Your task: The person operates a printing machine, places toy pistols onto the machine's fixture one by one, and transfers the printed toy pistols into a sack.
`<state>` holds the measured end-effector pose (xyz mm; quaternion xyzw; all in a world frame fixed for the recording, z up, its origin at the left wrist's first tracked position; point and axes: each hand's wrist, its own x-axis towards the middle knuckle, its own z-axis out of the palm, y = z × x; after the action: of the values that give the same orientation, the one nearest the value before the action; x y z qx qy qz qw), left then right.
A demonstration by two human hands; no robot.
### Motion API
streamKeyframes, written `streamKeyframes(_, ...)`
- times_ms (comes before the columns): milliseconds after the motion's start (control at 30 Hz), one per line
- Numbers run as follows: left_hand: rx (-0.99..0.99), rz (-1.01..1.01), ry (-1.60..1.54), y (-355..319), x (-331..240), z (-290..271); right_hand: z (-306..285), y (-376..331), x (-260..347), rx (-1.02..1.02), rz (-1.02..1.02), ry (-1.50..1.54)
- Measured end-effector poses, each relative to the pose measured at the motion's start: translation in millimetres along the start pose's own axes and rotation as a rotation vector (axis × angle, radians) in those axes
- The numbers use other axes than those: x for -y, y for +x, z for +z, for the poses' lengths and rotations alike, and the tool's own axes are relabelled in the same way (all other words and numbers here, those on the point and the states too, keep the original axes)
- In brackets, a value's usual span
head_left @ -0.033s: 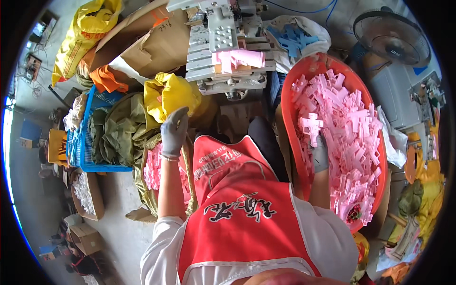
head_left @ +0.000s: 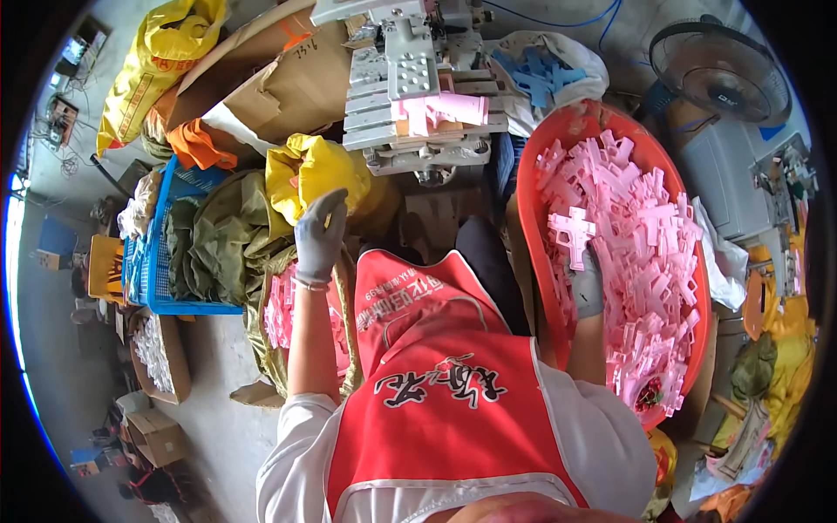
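Observation:
My right hand (head_left: 588,283), in a grey glove, grips a pink plastic toy gun piece (head_left: 572,228) over the left side of a red oval tub (head_left: 534,187). Many similar pink toy gun pieces (head_left: 649,288) are heaped in that tub. My left hand (head_left: 319,237), gloved too, is raised in front of a yellow bag (head_left: 305,174). Its fingers are slightly curled and apart, with nothing seen in them. Below my left wrist, a green sack (head_left: 277,370) holds more pink pieces. Another pink toy gun piece (head_left: 445,110) lies on the machine (head_left: 410,65) straight ahead.
A blue basket (head_left: 161,283) with olive cloth stands at the left, near a large cardboard box (head_left: 292,87). Behind the tub are a white sack (head_left: 588,52) with blue pieces and a black fan (head_left: 719,74). A carton (head_left: 179,375) of clear pieces sits on the floor.

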<state>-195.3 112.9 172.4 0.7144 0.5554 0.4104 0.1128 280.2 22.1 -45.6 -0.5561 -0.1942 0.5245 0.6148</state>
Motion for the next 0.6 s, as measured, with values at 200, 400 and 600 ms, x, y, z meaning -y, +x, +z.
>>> streamKeyframes(200, -0.016, 0.177, 0.001, 68.3, -33.6, 6.4, 18.3, -8.3, -2.0, 0.257, 0.075, 0.647)
streamKeyframes(400, 0.077, 0.273, 0.067, 122.3, -37.7, 22.2, 38.0, -27.3, 7.7, 0.305, -0.004, 0.551)
streamKeyframes(600, 0.288, 0.192, -0.122, 142.9, -51.3, 38.2, 45.1, -27.9, 23.1, 0.282, -0.055, 0.488)
